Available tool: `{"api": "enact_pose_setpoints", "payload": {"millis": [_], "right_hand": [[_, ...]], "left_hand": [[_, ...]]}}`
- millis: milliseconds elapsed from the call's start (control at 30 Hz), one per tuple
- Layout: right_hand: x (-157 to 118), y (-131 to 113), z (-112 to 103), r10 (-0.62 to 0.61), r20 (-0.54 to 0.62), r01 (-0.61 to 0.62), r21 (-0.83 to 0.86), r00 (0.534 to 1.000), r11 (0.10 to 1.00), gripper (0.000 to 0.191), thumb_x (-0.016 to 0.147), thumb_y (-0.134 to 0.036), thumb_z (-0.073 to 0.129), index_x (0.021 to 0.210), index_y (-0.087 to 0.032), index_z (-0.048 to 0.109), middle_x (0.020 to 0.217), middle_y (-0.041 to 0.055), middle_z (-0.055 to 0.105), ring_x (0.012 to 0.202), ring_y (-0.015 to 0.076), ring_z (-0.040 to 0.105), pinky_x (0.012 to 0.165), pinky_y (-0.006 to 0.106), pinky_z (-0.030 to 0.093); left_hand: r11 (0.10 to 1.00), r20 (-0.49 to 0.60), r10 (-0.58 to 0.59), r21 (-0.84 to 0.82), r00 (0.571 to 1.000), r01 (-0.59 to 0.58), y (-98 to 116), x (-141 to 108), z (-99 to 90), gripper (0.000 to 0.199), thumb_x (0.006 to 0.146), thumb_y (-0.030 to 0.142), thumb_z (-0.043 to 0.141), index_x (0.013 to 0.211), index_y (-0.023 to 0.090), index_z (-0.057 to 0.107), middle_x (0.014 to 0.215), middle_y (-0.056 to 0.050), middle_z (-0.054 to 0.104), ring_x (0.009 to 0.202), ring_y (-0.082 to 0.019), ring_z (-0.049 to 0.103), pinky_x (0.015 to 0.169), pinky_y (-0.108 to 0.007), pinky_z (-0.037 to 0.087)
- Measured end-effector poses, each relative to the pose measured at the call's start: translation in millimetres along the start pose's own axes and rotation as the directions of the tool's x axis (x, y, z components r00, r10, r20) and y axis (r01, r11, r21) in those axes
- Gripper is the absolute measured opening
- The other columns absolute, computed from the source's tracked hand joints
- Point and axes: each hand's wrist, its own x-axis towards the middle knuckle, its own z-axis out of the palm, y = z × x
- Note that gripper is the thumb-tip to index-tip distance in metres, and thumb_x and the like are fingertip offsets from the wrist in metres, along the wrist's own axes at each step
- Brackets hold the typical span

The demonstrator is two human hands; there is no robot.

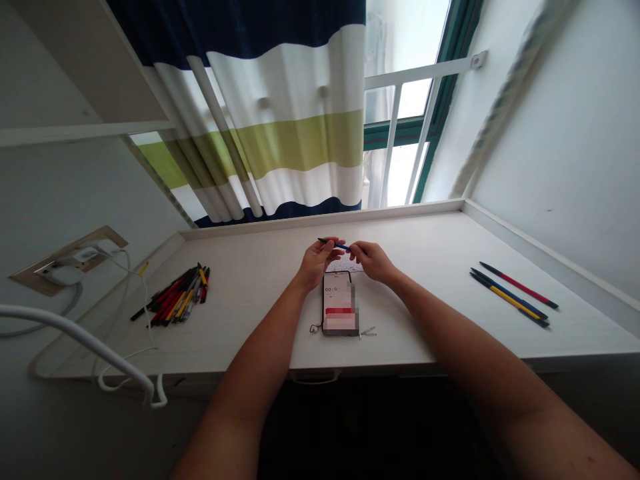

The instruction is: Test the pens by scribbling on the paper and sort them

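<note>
The left hand (317, 262) and right hand (374, 261) both pinch a slim blue-and-black plastic pen (339, 245), which seems light and stiff, easiest held by its barrel.

Standing here, I can see the person's left hand (316, 263) and right hand (374, 261) meeting above the middle of a pale desk (260, 327), both pinching a slim blue pen (338, 244). Just below them lies a phone (340, 304), its screen blurred, with a small sheet of paper (344, 266) showing beyond its top edge. Toward the left of the frame sits a heap of red, black and yellow pens (179, 297); at the right, three long pens (512, 296) lie close together. A striped curtain (280, 113) hangs at the upper centre.
</note>
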Motion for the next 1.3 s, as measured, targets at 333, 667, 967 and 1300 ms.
{"api": "enact_pose_setpoints", "payload": {"millis": [333, 667, 967, 1300], "right_hand": [[-0.3, 3.2, 3.4, -0.02, -0.065, 0.022, 0.029, 0.998, 0.999, 0.028, 0.087, -0.05, 0.066, 0.085, -0.023, 0.062, 0.082, 0.0033, 0.069, 0.074, 0.0202, 0.058, 0.07, 0.035, 0.046], [-1.3, 2.8, 5.0, -0.017, -0.042, 0.019, 0.048, 0.999, 0.999, 0.03, 0.087, -0.053, 0.067, 0.09, -0.023, 0.061, 0.082, 0.0024, 0.066, 0.072, 0.0196, 0.056, 0.068, 0.034, 0.044], [-2.5, -5.1, 1.8, -0.016, -0.013, 0.017, 0.026, 1.0, 1.0, 0.04, 0.099, -0.055, 0.047, 0.077, -0.022, 0.059, 0.076, 0.0035, 0.063, 0.071, 0.0192, 0.055, 0.068, 0.035, 0.043], [-1.5, -1.9, 3.7, -0.04, -0.027, 0.039, -0.035, 0.999, 0.999, 0.044, 0.099, -0.056, 0.046, 0.08, -0.021, 0.064, 0.071, 0.0029, 0.063, 0.068, 0.0188, 0.054, 0.066, 0.033, 0.04]], "left_hand": [[0.999, -0.077, 0.018, -0.025, 0.997, -0.02, -0.2, 3.0, -3.0, 0.029, 0.084, 0.039, 0.083, 0.101, 0.017, 0.073, 0.104, -0.006, 0.076, 0.084, -0.012, 0.069, 0.091, -0.032, 0.053], [0.999, -0.083, 0.029, -0.025, 0.996, -0.031, -0.5, 2.6, -2.7, 0.031, 0.081, 0.04, 0.084, 0.1, 0.017, 0.074, 0.103, -0.006, 0.077, 0.083, -0.012, 0.067, 0.086, -0.03, 0.052], [1.0, -0.028, 0.001, -0.031, 1.0, -0.002, 3.7, -1.3, 0.3, 0.032, 0.08, 0.043, 0.085, 0.099, 0.02, 0.074, 0.108, -0.005, 0.076, 0.089, -0.013, 0.067, 0.078, -0.026, 0.05], [0.999, -0.014, -0.017, -0.028, 1.0, 0.017, 1.7, -1.0, 0.7, 0.033, 0.079, 0.044, 0.086, 0.099, 0.019, 0.075, 0.102, -0.004, 0.075, 0.086, -0.013, 0.067, 0.075, -0.026, 0.048]]}}
